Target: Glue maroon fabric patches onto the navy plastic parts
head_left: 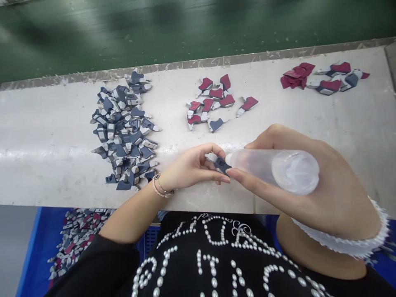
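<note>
Dark-blue and grey angular plastic piece (222,165) sits pinched in the left hand (190,167), right at the nozzle of the frosted bottle (256,163) the right hand (337,181) grips. Some red-faced pieces (228,101) lie at twelve o'clock, many more plain blue ones (120,150) towards ten; the pale bench (176,82) separates them, its edge at six.

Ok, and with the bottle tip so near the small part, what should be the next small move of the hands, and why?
Perhaps a light squeeze of the bottle by the right hand: its white tip is right at the dark part, which the left hand grips. I cannot tell if any liquid is out.
</note>
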Available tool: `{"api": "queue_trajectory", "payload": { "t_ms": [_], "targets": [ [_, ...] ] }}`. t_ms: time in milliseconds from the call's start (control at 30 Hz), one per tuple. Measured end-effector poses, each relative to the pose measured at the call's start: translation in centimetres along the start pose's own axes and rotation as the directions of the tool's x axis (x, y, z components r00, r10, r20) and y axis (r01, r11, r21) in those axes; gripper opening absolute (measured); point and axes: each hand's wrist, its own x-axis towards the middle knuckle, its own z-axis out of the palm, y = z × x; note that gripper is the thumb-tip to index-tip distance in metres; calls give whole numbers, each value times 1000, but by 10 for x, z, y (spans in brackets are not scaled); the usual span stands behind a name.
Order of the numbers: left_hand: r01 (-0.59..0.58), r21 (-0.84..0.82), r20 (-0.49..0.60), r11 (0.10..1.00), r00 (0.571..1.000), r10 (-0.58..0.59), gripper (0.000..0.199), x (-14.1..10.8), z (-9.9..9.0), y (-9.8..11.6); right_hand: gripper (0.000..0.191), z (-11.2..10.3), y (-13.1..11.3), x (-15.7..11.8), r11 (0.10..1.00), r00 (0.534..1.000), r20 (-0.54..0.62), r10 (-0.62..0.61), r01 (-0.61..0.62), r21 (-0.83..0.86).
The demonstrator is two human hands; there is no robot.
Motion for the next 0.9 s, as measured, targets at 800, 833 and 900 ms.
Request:
{"api": "queue_trajectory", "payload": {
  "t_ms": [800, 833, 900],
  "targets": [
    [-244, 225, -119, 943, 954, 276, 35, 2, -5, -3, 29, -15, 2, -12, 999, 995, 94, 34, -30, -46],
    [-249, 219, -119, 944, 953, 279, 35, 3, -5, -3, 29, -14, 0, -11, 999, 991, 129, 32, -29, -25],
    [-255, 196, -116, 947, 953, 281, 36, 3, -5, -4, 27, -14, -1, -12, 999, 987, 154, 42, -43, 5]
  ]
}}
